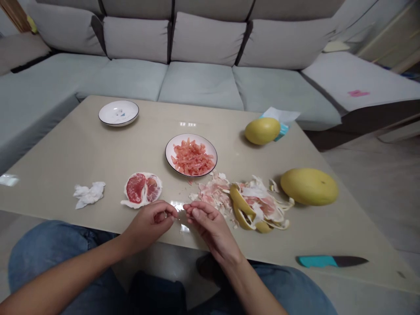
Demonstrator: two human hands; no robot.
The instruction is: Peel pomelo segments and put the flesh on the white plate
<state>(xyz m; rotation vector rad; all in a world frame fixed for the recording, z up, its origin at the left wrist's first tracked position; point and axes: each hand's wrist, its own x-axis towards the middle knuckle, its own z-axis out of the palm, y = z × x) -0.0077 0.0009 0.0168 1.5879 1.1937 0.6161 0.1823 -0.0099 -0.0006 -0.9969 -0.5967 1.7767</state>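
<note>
Just above the table's front edge, my left hand (151,222) has its thumb and fingers curled together; a reddish patch shows inside the curl, too small to name. Facing it across a narrow gap, my right hand (211,227) is closed in a pinch, and what it holds, if anything, is hidden. Behind my left hand lies a peeled pomelo half (135,188) with red flesh, white pith and some membrane. Beyond both hands, a dark-rimmed white plate (169,162) carries a heap of red pomelo flesh (192,157). To the right of my right hand are membrane scraps (215,192) and yellow peel (241,203).
A crumpled tissue (89,194) lies at left, a second plate (106,114) at the far left. Two whole pomelos (262,131) (309,187) sit at right, one against a tissue pack (284,127). A teal-handled knife (331,261) rests near the front right edge.
</note>
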